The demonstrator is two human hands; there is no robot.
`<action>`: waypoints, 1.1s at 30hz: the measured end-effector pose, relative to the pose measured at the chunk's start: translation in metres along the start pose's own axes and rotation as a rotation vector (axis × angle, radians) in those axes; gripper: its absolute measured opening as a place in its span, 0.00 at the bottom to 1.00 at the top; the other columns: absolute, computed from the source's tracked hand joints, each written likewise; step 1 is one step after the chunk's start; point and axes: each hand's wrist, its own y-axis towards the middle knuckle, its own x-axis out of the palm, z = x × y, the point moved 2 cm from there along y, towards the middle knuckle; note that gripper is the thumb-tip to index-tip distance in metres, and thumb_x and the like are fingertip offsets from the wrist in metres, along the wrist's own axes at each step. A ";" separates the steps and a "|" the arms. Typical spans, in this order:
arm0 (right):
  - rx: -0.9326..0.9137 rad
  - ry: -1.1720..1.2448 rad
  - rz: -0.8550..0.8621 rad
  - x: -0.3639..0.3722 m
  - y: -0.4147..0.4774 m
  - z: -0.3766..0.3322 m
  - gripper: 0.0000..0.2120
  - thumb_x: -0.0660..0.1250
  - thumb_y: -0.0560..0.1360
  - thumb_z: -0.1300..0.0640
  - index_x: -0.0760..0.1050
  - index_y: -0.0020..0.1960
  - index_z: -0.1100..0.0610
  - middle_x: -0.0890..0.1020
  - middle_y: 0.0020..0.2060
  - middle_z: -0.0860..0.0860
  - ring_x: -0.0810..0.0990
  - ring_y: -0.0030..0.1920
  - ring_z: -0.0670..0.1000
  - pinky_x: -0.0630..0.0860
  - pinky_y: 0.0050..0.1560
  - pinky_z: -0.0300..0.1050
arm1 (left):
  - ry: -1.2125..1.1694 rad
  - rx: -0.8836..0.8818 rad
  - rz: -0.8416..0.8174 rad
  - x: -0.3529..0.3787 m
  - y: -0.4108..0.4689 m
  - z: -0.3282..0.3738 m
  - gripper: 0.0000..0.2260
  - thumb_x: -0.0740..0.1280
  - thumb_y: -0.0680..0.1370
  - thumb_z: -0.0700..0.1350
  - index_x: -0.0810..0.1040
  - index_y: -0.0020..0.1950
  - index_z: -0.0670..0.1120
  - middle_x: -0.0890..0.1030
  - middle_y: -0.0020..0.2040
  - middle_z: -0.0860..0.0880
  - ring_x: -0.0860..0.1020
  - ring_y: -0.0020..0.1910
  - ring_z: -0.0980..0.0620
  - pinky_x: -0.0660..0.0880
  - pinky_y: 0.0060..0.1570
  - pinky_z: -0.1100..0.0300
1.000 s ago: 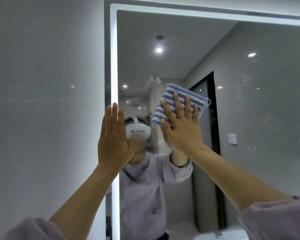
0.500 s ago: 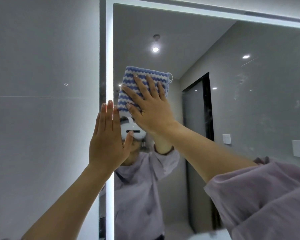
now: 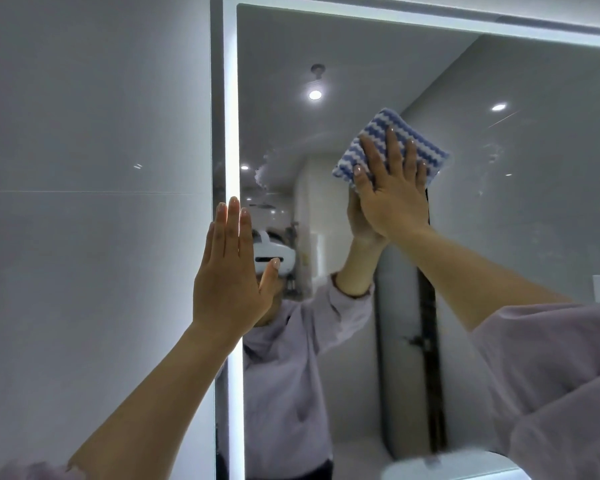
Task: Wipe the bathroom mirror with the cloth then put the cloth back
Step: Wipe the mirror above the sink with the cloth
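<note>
The mirror (image 3: 499, 237) is showing smears left and right of the right hand (image 3: 392, 195), so the wiping is probably only partway and the putting back is yet to come. The left hand (image 3: 227, 271) is lying flat, fingers together, on the lit edge. The right hand, fingers spread, is pressing the cloth (image 3: 392, 133) to the glass. The cloth is sitting tilted and near-square, with no clear long axis, and one corner is pointing up past the fingertips.

Grey wall tiles (image 3: 84, 254) at left, possibly a basin (image 3: 454, 470) below.
</note>
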 end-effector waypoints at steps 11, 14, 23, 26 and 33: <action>-0.247 -0.102 -0.040 0.017 -0.016 -0.093 0.27 0.42 0.81 0.40 0.37 0.76 0.43 0.37 0.77 0.52 0.33 0.75 0.60 0.31 0.72 0.62 | -0.014 -0.005 0.010 0.001 0.000 -0.002 0.36 0.47 0.77 0.63 0.42 0.77 0.43 0.41 0.78 0.46 0.40 0.77 0.49 0.40 0.74 0.60; -0.332 -0.128 -0.036 0.025 -0.011 -0.130 0.28 0.43 0.80 0.39 0.39 0.77 0.44 0.39 0.77 0.53 0.35 0.75 0.62 0.33 0.72 0.64 | -0.014 0.008 0.017 0.000 0.001 -0.001 0.36 0.50 0.77 0.63 0.45 0.78 0.43 0.44 0.78 0.45 0.43 0.77 0.48 0.43 0.75 0.58; -0.406 -0.150 -0.051 0.019 -0.001 -0.130 0.28 0.46 0.81 0.40 0.43 0.77 0.44 0.41 0.78 0.51 0.37 0.76 0.59 0.31 0.70 0.58 | -0.005 0.010 0.020 -0.002 0.002 0.000 0.37 0.54 0.77 0.61 0.48 0.77 0.41 0.47 0.78 0.44 0.45 0.77 0.46 0.45 0.75 0.56; -0.375 -0.130 -0.031 0.013 0.007 -0.108 0.28 0.48 0.81 0.40 0.42 0.77 0.42 0.40 0.77 0.49 0.37 0.76 0.59 0.30 0.70 0.58 | 0.009 0.011 0.012 -0.001 0.001 0.000 0.36 0.55 0.78 0.61 0.46 0.77 0.41 0.44 0.78 0.44 0.43 0.77 0.47 0.45 0.75 0.56; 0.136 -0.002 0.004 -0.010 0.025 0.013 0.26 0.45 0.81 0.39 0.42 0.76 0.40 0.40 0.77 0.49 0.37 0.76 0.56 0.36 0.74 0.58 | -0.013 -0.004 -0.005 0.001 -0.001 -0.001 0.37 0.48 0.77 0.63 0.42 0.77 0.43 0.40 0.78 0.46 0.40 0.77 0.48 0.46 0.76 0.55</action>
